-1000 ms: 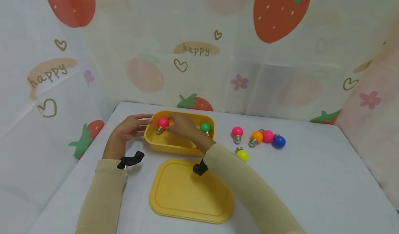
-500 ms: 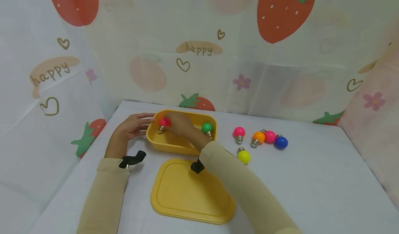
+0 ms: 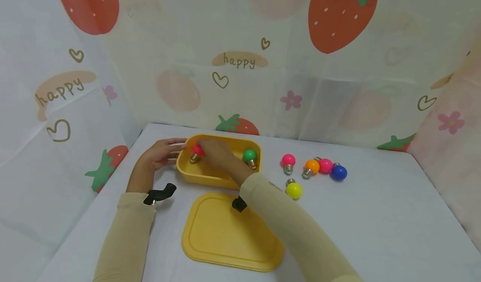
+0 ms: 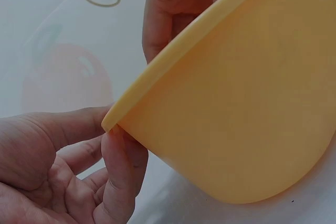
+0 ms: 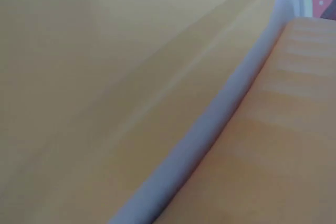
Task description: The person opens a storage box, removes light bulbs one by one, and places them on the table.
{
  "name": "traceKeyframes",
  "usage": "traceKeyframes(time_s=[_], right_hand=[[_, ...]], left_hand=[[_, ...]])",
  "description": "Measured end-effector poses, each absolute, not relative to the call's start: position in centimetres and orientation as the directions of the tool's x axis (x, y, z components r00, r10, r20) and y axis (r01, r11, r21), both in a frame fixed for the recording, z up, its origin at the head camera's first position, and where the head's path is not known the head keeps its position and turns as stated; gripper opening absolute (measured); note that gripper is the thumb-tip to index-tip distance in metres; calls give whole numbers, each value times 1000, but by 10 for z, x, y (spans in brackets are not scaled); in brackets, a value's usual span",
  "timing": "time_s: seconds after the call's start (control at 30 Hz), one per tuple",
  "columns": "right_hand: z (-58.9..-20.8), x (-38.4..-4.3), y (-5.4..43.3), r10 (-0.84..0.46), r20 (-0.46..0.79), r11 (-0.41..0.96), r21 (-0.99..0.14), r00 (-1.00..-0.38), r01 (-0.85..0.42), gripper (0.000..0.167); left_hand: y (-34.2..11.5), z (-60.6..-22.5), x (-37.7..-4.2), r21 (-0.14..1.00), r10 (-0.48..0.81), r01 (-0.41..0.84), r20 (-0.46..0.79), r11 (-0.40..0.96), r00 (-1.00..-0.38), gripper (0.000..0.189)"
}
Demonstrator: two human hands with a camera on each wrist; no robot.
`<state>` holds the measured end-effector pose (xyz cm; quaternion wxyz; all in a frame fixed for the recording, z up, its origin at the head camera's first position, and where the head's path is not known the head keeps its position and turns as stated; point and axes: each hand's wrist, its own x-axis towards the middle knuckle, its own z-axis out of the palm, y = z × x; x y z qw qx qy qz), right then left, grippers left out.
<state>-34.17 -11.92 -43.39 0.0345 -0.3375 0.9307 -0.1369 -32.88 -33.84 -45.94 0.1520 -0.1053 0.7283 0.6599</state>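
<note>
A yellow plastic box (image 3: 210,181) stands lidless near the back of the table. My left hand (image 3: 159,154) is at its left end, and in the left wrist view thumb and fingers (image 4: 118,177) pinch the rim. My right hand (image 3: 216,154) reaches down inside the box, its fingertips hidden behind the back of the hand. Partly covered by that hand is a pink light bulb (image 3: 197,150), with its metal base showing; I cannot tell whether the fingers hold it. A green light bulb (image 3: 249,156) lies at the right end inside the box.
The box's yellow lid (image 3: 229,236) lies flat in front, under the right forearm. Right of the box are a pink bulb (image 3: 288,161), a yellow bulb (image 3: 294,190), and a row of an orange bulb (image 3: 312,166), another pink bulb (image 3: 325,165) and a blue bulb (image 3: 339,172).
The right hand has shifted slightly within the box and now covers more of the pink bulb. The left hand stays at the rim. The whole view has shifted slightly.
</note>
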Motion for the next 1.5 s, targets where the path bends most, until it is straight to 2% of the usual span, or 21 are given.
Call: traceKeyframes(time_s=[0.37,0.57,0.7,0.8,1.0,1.1,1.23,1.5], right_hand=[[-441,-344,-113,-680,81,709,-183,-729,-681,34],[-444,-344,-110,-692,64,712,-104,-719,-694,38],[-443,-342,-106,-689,51,716,-100,-723,-691,49],[-441,-340,-102,-684,51,717,-139,-728,-683,51],[-441,-341,-88,-666,100,685,-310,-739,-659,38],[-437,-341,-79,-662,101,668,-370,-743,-646,42],[-432,-340,-67,-666,108,662,-372,-738,-651,51],[-426,-335,-39,-668,181,614,-414,-722,-672,50]], left_hand=[[-335,-461,-330,933,51,-347,-353,99,-934,58],[-334,-460,-330,931,42,-352,-357,95,-933,57],[-334,-457,-329,932,47,-349,-354,101,-934,58],[-333,-457,-329,932,55,-347,-354,106,-934,59],[-334,-460,-330,933,46,-347,-352,90,-935,59],[-335,-460,-330,931,30,-352,-356,98,-934,59],[-336,-459,-329,928,20,-356,-360,112,-933,58],[-336,-458,-329,928,24,-358,-362,106,-932,59]])
